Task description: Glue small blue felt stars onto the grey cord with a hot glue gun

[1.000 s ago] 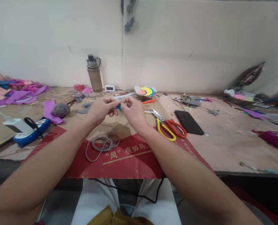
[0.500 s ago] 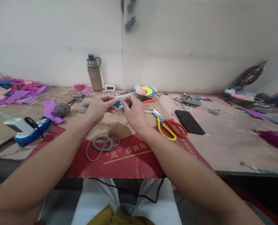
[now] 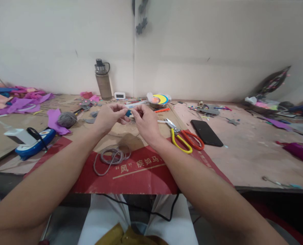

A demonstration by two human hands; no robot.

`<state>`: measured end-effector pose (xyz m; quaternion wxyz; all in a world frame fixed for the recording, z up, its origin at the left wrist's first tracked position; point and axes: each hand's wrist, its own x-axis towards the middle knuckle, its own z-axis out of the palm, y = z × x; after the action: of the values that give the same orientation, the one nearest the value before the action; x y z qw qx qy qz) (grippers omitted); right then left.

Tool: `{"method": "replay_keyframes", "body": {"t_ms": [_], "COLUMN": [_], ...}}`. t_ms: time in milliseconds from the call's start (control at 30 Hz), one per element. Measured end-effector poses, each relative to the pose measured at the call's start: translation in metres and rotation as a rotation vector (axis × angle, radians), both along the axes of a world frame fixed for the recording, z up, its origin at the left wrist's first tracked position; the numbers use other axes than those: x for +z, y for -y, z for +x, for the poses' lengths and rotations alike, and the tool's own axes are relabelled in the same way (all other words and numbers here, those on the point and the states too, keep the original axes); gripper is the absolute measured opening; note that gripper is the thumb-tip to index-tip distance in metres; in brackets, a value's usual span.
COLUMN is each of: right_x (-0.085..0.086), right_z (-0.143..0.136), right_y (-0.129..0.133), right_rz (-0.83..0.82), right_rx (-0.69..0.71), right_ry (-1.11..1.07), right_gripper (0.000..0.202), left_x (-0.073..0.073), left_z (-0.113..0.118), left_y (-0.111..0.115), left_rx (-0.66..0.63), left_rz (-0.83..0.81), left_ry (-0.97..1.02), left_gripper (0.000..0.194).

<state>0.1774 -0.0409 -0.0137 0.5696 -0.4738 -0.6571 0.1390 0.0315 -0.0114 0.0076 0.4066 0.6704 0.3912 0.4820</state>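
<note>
We pinch a blue scrap (image 3: 128,113), left hand (image 3: 109,117) at nine o'clock, right hand (image 3: 146,123) at three. Probably light, soft; edge grips suit.

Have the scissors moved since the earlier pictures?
No: the scissors lie in the same place beside the black phone, with no visible shift against it.

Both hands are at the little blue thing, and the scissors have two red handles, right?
Not quite: the head view shows the scissors have one red handle and one yellow. The left hand and right hand are indeed at the little blue thing.
</note>
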Motion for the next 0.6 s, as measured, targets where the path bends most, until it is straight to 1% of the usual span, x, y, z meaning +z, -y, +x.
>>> {"method": "replay_keyframes", "body": {"t_ms": [133, 200, 233, 333, 433, 500, 533, 600], "right_x": [-0.002, -0.003, -0.003, 0.000, 0.007, 0.012, 0.015, 0.019], "right_z": [-0.001, -0.002, -0.002, -0.003, -0.004, -0.004, -0.004, -0.003], "right_y": [-0.001, -0.001, -0.001, 0.002, 0.009, 0.014, 0.016, 0.020], "right_rz": [-0.046, -0.069, -0.078, -0.123, -0.194, -0.232, -0.245, -0.257], "right_rx": [0.036, 0.075, 0.097, 0.178, 0.281, 0.355, 0.395, 0.488], "right_ry": [0.046, 0.052, 0.049, 0.015, -0.076, -0.147, -0.182, -0.256], "right_gripper": [0.021, 0.022, 0.022, 0.020, 0.019, 0.019, 0.019, 0.019], "left_x": [0.001, 0.000, 0.000, 0.000, 0.006, 0.011, 0.013, 0.018], "left_z": [-0.008, -0.016, -0.021, -0.036, -0.053, -0.063, -0.067, -0.074], "left_y": [-0.004, -0.013, -0.019, -0.038, -0.051, -0.054, -0.055, -0.055], "left_rx": [0.143, 0.248, 0.292, 0.431, 0.535, 0.555, 0.524, 0.560], "left_rz": [0.165, 0.232, 0.247, 0.244, 0.168, 0.094, 0.046, 0.009], "left_ry": [-0.155, -0.170, -0.146, -0.009, 0.229, 0.387, 0.454, 0.563], "left_gripper": [0.016, 0.017, 0.017, 0.015, 0.009, 0.004, 0.001, 0.005]}}
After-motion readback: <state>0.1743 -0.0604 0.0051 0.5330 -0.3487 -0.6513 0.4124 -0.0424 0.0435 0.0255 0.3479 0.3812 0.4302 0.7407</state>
